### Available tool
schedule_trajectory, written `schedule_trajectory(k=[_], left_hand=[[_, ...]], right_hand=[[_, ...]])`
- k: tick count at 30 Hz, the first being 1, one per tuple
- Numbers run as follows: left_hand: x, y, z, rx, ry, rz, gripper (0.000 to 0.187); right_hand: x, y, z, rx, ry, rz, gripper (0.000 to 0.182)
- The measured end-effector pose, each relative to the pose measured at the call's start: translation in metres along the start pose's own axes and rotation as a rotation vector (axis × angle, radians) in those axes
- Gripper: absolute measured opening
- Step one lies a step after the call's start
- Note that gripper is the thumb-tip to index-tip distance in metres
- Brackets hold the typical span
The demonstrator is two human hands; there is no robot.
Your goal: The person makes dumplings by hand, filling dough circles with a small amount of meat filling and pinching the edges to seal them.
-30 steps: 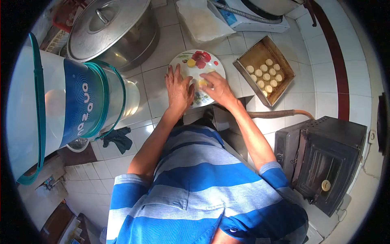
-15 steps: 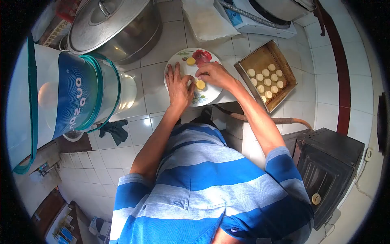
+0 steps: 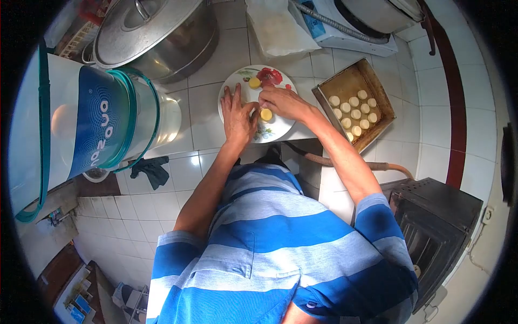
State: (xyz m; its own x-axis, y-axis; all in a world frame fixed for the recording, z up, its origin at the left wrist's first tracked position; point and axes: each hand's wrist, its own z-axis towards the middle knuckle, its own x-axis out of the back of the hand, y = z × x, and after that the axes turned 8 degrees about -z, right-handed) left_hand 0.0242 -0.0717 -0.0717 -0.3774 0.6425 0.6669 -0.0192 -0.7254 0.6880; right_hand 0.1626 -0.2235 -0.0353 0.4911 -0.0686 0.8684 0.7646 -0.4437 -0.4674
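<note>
A white plate [image 3: 280, 129] with a red flower print lies before me. My left hand [image 3: 239, 119] rests on its left side, fingers stretched out and thumb bent toward a small round yellow dough piece [image 3: 266, 114]. Just above that piece, my right hand [image 3: 283, 102] has its fingers bent and pressed together; whatever is between them is hidden. Another yellow dough piece [image 3: 254, 82] sits near the plate's far edge, apart from both hands.
To the right is a square metal baking pan [image 3: 335, 86] with several pale round dough pieces [image 3: 355, 114]. A large lidded pot [image 3: 189, 51] and a clear bucket with a blue label [image 3: 102, 119] stand at left. A dark oven [image 3: 440, 232] is at lower right.
My right fingers have shifted slightly and curled more over the plate. My left hand stays in nearly the same place. Both yellow pieces remain on the plate, and the view has tilted a little.
</note>
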Motion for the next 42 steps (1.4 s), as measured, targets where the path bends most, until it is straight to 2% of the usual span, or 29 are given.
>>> schedule_trajectory(k=[3,5,9,12,15,17,19,21,23,26,30,33,37,40,42], left_hand=[[0.001,0.002,0.001,-0.001,-0.038,-0.005,0.016],[0.002,0.001,0.004,-0.016,-0.055,-0.008,0.016],[0.001,-0.001,0.004,-0.006,-0.090,-0.052,0.016],[-0.002,-0.003,0.005,-0.015,-0.043,-0.076,0.020],[0.002,-0.001,0.004,0.010,-0.106,-0.117,0.017],[0.007,0.005,0.004,0.005,-0.113,-0.124,0.017],[0.012,0.010,0.000,-0.001,-0.121,-0.132,0.018],[0.017,0.014,-0.004,-0.088,-0.157,-0.061,0.024],[0.018,0.013,-0.009,-0.121,-0.155,-0.051,0.026],[0.017,0.010,-0.010,-0.117,-0.126,-0.037,0.030],[0.017,0.003,-0.005,-0.063,-0.124,-0.020,0.030],[0.018,-0.003,-0.002,-0.095,-0.164,-0.024,0.028],[0.019,-0.005,-0.001,-0.109,-0.186,-0.067,0.025],[0.020,0.000,-0.004,-0.113,-0.173,-0.088,0.029],[0.023,0.005,-0.006,-0.144,-0.081,-0.116,0.039]], right_hand=[[0.002,-0.002,-0.003,0.010,0.017,0.046,0.014],[0.007,-0.007,-0.005,-0.064,-0.062,0.044,0.014],[0.006,-0.009,-0.008,-0.112,-0.048,0.064,0.015],[-0.004,-0.005,-0.011,-0.048,0.047,0.052,0.016],[-0.005,-0.008,-0.020,-0.080,0.060,0.022,0.018],[-0.007,-0.011,-0.030,-0.025,0.202,0.023,0.021],[-0.007,-0.021,-0.043,-0.036,0.217,0.011,0.023],[-0.012,-0.034,-0.055,-0.045,0.232,-0.003,0.025],[-0.028,-0.047,-0.063,-0.066,0.473,-0.176,0.032],[-0.048,-0.047,-0.067,-0.115,0.550,-0.249,0.037],[-0.049,-0.051,-0.067,-0.110,0.587,-0.282,0.040],[-0.048,-0.053,-0.068,-0.108,0.581,-0.251,0.032],[-0.045,-0.059,-0.066,-0.143,0.638,-0.120,0.031],[-0.049,-0.054,-0.067,-0.125,0.615,-0.170,0.031],[-0.049,-0.054,-0.067,-0.090,0.605,-0.245,0.031]])
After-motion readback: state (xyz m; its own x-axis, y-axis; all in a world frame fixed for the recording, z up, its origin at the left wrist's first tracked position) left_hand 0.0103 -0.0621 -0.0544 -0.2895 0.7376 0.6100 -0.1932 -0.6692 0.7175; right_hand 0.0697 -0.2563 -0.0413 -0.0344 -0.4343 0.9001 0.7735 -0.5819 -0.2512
